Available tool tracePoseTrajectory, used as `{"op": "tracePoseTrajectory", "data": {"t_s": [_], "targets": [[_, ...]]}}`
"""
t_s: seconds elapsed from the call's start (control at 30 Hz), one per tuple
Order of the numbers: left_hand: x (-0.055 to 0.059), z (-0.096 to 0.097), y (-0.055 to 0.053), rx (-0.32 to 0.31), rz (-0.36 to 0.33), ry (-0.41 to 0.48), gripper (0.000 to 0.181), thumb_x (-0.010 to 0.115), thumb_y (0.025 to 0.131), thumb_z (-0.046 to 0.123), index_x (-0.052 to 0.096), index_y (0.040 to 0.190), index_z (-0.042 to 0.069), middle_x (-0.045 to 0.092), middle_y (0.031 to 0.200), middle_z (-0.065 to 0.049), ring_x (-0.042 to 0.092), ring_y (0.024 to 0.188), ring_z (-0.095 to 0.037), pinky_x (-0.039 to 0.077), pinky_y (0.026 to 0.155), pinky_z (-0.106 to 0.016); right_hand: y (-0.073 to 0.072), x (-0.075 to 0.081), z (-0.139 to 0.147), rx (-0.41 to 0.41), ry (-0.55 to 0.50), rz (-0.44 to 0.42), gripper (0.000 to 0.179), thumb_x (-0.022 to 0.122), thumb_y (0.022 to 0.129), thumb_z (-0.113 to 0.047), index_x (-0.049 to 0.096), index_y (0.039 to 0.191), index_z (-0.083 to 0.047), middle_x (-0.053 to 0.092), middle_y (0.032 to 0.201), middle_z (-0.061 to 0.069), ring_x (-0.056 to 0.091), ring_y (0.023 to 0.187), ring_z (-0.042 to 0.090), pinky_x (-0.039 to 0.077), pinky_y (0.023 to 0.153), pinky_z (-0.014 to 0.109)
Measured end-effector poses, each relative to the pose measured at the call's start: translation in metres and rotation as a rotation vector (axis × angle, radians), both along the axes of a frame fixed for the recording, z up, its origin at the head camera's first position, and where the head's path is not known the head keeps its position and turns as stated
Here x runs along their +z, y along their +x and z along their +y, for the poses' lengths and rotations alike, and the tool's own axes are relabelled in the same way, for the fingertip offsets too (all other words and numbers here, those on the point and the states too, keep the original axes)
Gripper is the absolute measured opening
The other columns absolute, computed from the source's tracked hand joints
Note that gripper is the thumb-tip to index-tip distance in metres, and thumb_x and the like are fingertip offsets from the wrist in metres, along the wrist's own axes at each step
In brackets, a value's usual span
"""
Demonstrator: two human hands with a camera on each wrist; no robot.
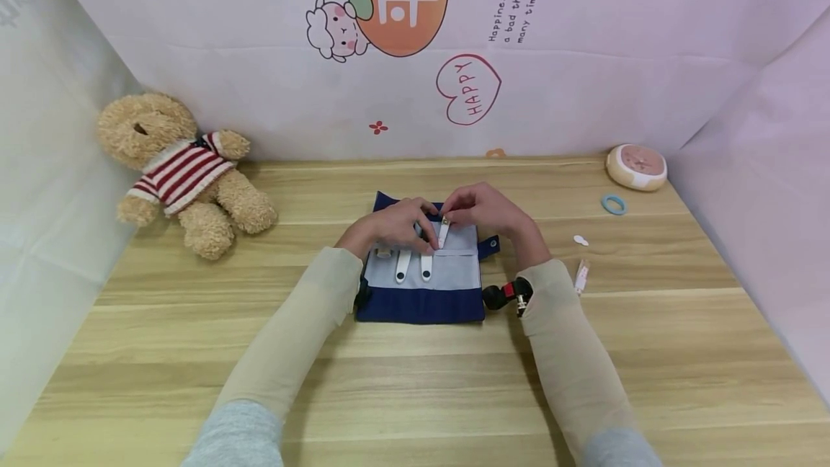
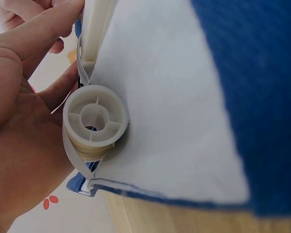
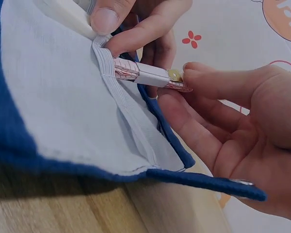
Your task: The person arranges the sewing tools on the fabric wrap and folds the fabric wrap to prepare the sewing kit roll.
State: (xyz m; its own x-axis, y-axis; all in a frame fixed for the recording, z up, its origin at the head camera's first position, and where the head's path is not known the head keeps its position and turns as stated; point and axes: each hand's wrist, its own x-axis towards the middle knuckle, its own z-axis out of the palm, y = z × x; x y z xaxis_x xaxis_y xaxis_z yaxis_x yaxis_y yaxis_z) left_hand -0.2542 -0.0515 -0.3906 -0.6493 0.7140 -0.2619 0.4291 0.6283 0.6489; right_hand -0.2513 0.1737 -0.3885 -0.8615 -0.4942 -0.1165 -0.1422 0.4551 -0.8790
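Observation:
An unrolled navy fabric sewing case [image 1: 421, 305] with a pale lining lies on the table. My right hand [image 1: 486, 209] pinches one end of a folded tape measure [image 3: 153, 75], bound with a white paper band. Its other end is at the case's white elastic band [image 3: 117, 94]. My left hand [image 1: 405, 224] pinches that elastic between thumb and forefinger, right beside the tape measure. Further left, the elastic loops round a thread spool [image 2: 94, 119]. Two white tools [image 1: 403, 265] with dark dots at their ends are tucked in between; their upper parts are hidden.
On the right side of the table lie a small pinkish-white strip [image 1: 582, 277], a little white piece [image 1: 581, 241], a blue ring [image 1: 613, 204] and a rounded clock-like object [image 1: 638, 166]. A teddy bear [image 1: 188, 171] sits at the back left. Printed cloth [image 1: 583, 107] hangs behind.

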Motion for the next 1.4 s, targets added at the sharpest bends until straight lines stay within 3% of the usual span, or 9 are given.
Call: {"op": "tracePoseTrajectory", "data": {"t_s": [0.23,1.0,1.4], "targets": [[0.001,0.000,-0.001,0.004,-0.009,0.008,0.005,0.080,0.090,0.016,0.084,0.091,0.019,0.036,0.157,-0.009,0.027,0.147,-0.028,0.029,0.116,-0.044,-0.003,0.000,-0.004,0.037,0.035,0.019,0.018,0.072,0.091,-0.001,0.070,0.109,0.003,0.072,0.107,0.017,0.065,0.098,0.028,0.047,0.090,0.040],[0.000,-0.001,-0.001,-0.038,0.018,0.014,0.004,0.079,0.091,0.017,0.083,0.091,0.016,0.038,0.155,-0.012,0.031,0.145,-0.028,0.032,0.114,-0.042,-0.007,0.001,-0.014,0.184,0.133,-0.079,0.013,0.067,0.091,0.005,0.069,0.104,0.004,0.073,0.099,0.015,0.066,0.087,0.024,0.051,0.078,0.032],[-0.001,-0.001,-0.002,-0.056,0.020,0.024,0.004,0.079,0.091,0.017,0.083,0.092,0.016,0.040,0.154,-0.012,0.032,0.145,-0.027,0.034,0.114,-0.041,-0.006,0.002,-0.016,0.198,0.172,-0.038,0.012,0.068,0.089,0.007,0.070,0.101,0.003,0.070,0.094,0.013,0.060,0.084,0.024,0.048,0.075,0.032]]}}
